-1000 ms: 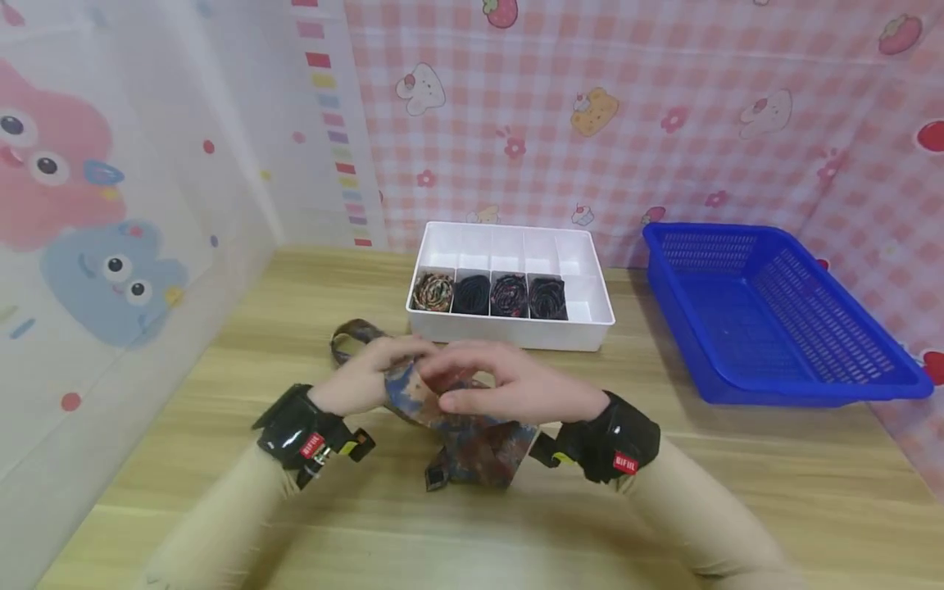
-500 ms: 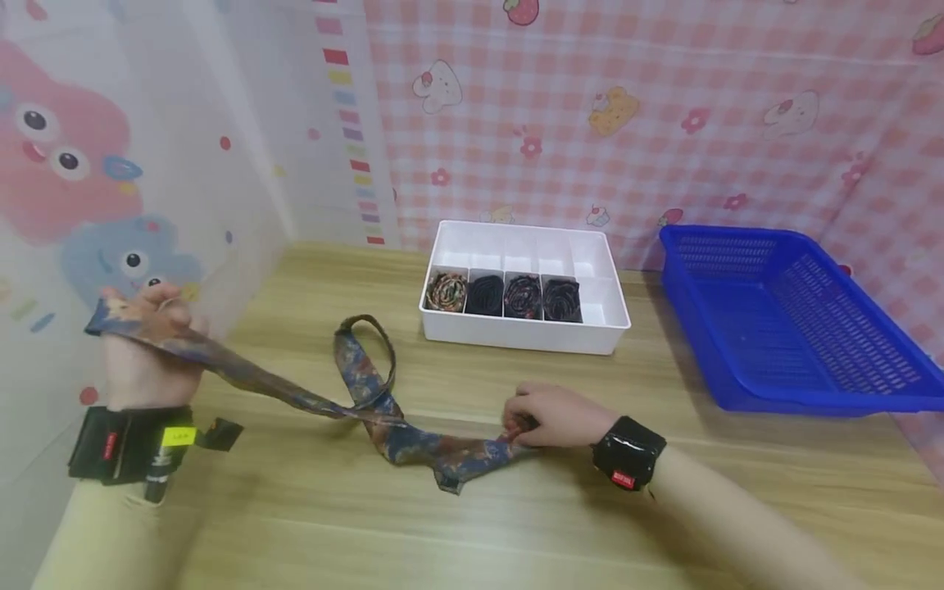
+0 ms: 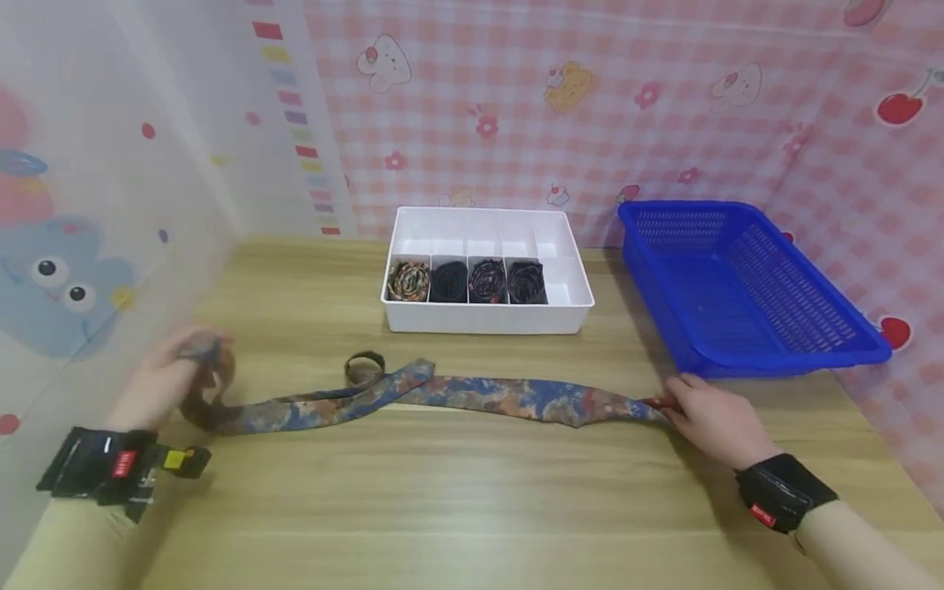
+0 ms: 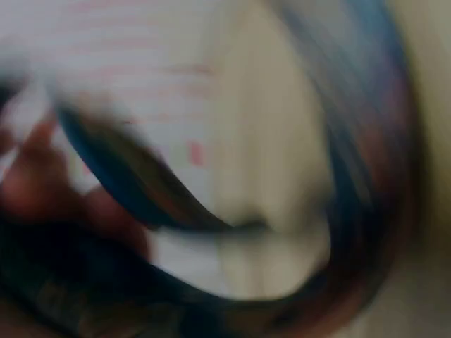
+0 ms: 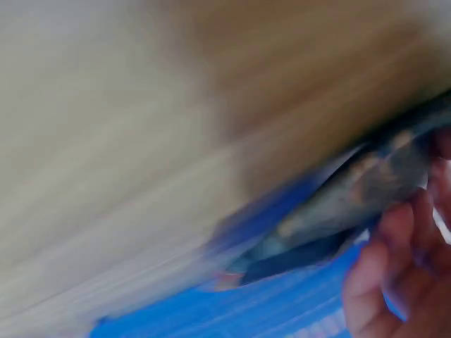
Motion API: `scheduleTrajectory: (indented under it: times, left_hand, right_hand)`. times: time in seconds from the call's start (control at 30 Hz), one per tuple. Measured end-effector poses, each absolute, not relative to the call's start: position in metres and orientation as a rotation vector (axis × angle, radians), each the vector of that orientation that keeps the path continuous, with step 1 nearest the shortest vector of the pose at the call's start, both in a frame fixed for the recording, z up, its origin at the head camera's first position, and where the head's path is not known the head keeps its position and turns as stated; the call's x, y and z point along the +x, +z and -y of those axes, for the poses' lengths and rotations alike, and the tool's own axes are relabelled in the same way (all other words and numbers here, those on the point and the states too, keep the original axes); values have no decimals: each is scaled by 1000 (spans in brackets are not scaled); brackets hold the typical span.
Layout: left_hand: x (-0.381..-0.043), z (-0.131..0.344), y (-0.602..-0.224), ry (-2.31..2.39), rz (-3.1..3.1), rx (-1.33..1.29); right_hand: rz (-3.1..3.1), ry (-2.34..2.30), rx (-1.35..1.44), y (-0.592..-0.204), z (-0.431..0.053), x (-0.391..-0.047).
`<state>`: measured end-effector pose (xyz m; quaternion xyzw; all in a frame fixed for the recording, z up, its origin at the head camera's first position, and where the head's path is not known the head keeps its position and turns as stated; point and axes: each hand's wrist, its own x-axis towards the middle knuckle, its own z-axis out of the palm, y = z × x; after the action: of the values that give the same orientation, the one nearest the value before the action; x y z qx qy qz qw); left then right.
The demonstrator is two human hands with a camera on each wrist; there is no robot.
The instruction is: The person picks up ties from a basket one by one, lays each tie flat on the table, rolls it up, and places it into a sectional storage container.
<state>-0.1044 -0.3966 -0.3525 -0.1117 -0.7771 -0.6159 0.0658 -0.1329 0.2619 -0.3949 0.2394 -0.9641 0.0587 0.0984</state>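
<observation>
A patterned necktie [image 3: 509, 399] in blue, brown and rust stretches sideways across the wooden table, with a small loop [image 3: 365, 368] standing up near its middle. At the far left my left hand [image 3: 164, 378] grips part of it; the fabric bends around the fingers. On the right, my right hand [image 3: 717, 419] pinches the other end near the blue basket. The left wrist view is blurred, with the tie curving in a wide band [image 4: 377, 148] beside the fingers [image 4: 42, 183]. In the right wrist view, curled fingers [image 5: 377, 271] hold the tie's fabric [image 5: 352, 197].
Behind the tie stands a white divided box [image 3: 487, 318], its front row holding several rolled ties [image 3: 450, 282] in separate compartments. To the right of the box sits a blue plastic basket [image 3: 664, 303]. Patterned cloth [image 3: 516, 98] walls in the back and sides.
My hands, earlier together over the bunched tie, have moved apart to left and right. The tie now lies drawn out between them. The view has shifted slightly.
</observation>
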Motion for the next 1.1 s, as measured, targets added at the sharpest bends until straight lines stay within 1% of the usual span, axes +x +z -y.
scheduleTrajectory:
  times: [0.07, 0.17, 0.23, 0.33, 0.4, 0.47, 0.53, 0.6, 0.67, 0.73, 0.87, 0.93, 1.03, 1.1]
  left_hand:
    - [-106, 391, -362, -1240, 2803, -406]
    - [-107, 375, -370, -730, 3062, -566]
    - [-103, 358, -367, -507, 3088, -615]
    - [-94, 323, -357, -363, 3005, -719]
    - [-94, 294, -355, -377, 2927, -818]
    - [-99, 266, -358, -398, 2865, -863]
    - [-109, 247, -365, -377, 2852, -801]
    - [-122, 242, -375, -379, 2881, -714]
    - [-133, 247, -379, -489, 2965, -630]
    - [-141, 260, -381, -640, 3046, -623]
    - [-138, 282, -373, -1014, 3116, -619]
    - [-135, 290, -367, -1289, 3102, -540]
    - [-134, 307, -358, -1616, 3036, -280]
    - [-136, 321, -356, -1662, 3011, -240]
  right_hand:
    - [2842, 187, 671, -394, -273, -131]
    - [2869, 315, 738, -393, -275, -128]
    - [2900, 421, 811, -392, -267, -128]
    - [2932, 489, 884, -390, -246, -127]
    - [2947, 508, 928, -389, -233, -126]
    - [2898, 478, 1002, -389, -222, -126]
    - [2786, 442, 1107, -391, -215, -126]
    - [2627, 361, 1195, -394, -211, -127]
    - [2477, 281, 1242, -397, -212, -128]
    - [2393, 196, 1242, -401, -219, -127]
    - [2457, 109, 1137, -409, -247, -121]
    - [2651, 180, 1033, -405, -263, -117]
    - [2914, 382, 865, -395, -288, -111]
    - [2977, 521, 827, -390, -302, -107]
